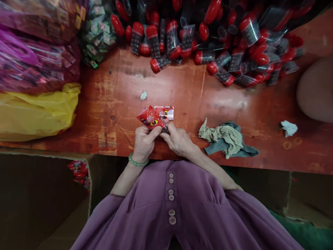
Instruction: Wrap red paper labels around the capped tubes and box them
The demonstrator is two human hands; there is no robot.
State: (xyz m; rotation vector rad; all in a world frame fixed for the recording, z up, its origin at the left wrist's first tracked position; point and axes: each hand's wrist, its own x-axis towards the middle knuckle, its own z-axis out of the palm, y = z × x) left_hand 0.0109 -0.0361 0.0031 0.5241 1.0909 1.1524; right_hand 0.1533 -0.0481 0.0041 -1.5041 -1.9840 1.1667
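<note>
Close to the table's front edge, my left hand [145,139] is closed around a small shiny red packet [150,117] with a round printed design, tilted up to the left. My right hand [180,140] pinches a dark, knobbly piece [165,130] at the packet's lower right end. How far this piece reaches inside the packet is hidden by fingers. Just beyond my fingertips, another red packet [164,110] with a pale right end lies flat on the table. A green bead bracelet [138,161] circles my left wrist.
Many clear tubes with red caps [171,36] and dark contents are heaped along the back. Filled plastic bags, one of them yellow [39,113], crowd the left. Crumpled cloths [227,139] lie right of my hands. An open cardboard box [90,180] stands below the table at left.
</note>
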